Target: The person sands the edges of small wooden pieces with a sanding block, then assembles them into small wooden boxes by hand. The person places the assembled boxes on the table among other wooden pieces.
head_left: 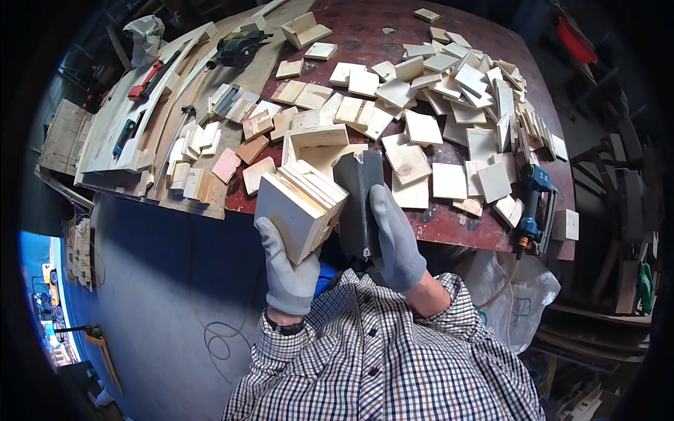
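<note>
My left hand (288, 270), in a grey glove, is closed around a stack of square wooden boards (298, 210), held up above the table's near edge. Beside it, my right hand (397, 242), gloved too, grips a dark grey sanding block (359, 203) that looks wrapped in sandpaper. The block stands upright close to the stack's right side; whether they touch I cannot tell. Just behind both lies an open wooden box frame (316, 140), partly hidden by the stack and the block.
Many loose wooden squares (449, 180) cover the dark red table (365, 28). A blue nail gun (537, 203) with a hose lies at the right edge. Farther left are a circular saw (241, 48), a red tool (146, 83) and long planks. A clear plastic bag (516, 298) hangs below right.
</note>
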{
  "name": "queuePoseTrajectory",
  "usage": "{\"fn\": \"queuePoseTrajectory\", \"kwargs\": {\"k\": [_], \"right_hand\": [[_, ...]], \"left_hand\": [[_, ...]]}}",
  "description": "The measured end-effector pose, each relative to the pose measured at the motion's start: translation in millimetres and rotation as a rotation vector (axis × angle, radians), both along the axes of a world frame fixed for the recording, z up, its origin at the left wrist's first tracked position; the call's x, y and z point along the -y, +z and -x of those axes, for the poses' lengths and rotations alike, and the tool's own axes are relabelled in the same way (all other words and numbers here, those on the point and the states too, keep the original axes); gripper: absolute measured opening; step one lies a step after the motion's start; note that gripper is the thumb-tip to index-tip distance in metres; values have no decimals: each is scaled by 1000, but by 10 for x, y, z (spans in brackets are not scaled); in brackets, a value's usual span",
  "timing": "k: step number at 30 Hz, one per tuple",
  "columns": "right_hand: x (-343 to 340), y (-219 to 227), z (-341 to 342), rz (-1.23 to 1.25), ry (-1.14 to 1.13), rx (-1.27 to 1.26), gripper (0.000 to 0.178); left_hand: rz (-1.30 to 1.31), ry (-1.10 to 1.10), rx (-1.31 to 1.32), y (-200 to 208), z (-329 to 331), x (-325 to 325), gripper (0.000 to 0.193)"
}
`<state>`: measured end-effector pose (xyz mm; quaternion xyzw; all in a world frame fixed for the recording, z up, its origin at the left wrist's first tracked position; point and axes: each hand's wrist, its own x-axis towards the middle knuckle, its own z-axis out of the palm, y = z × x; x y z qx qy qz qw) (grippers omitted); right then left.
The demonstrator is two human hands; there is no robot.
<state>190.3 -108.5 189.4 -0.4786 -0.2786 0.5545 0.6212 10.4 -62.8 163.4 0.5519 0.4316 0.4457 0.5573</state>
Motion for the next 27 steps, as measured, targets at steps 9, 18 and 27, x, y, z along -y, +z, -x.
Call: {"fn": "queuePoseTrajectory", "kwargs": {"k": [9, 18, 27], "right_hand": [[290, 204, 317, -120, 234, 227, 71], [-245, 120, -166, -33, 63, 9, 65], [19, 15, 411, -223, 115, 471, 67]], "left_hand": [[-712, 341, -506, -340, 83, -323, 67], [370, -152, 1023, -66, 7, -329, 77], [-50, 324, 475, 128, -142, -106, 78]]}}
